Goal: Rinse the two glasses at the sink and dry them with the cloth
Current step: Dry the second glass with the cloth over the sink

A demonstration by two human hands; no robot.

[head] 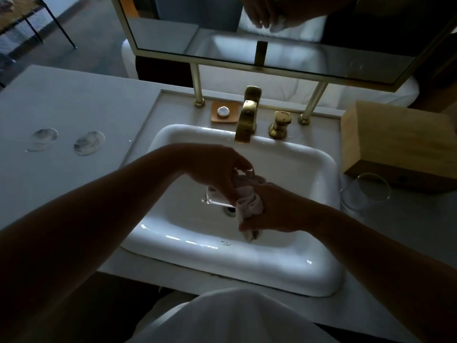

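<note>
Head camera looks down on a white sink (319,159), and everything else I place by that basin. Over its bowl, the left hand (215,169) grips a clear glass (217,198), fingers curled round it, the glass tipped so its thick base points toward the left of the bowl. The right hand (274,209) is clamped on a bunched white cloth (249,204), which is pressed against the mouth of that glass; whether cloth goes inside it I cannot tell. Both hands are close together, almost touching, above the drain (230,211).

Just right of the sink, on the counter (74,100), the second glass (366,194) stands upright beside a wooden box (395,144). Behind the basin a brass faucet (247,115) arches over the back rim, with a brass handle (280,123) to its right and a small orange dish (225,112) holding a round white soap to its left. Well left of the sink, two round coasters (89,142) lie flat on the counter. A framed mirror (272,45) on brass posts rises behind the faucet, showing the hands dimly.
</note>
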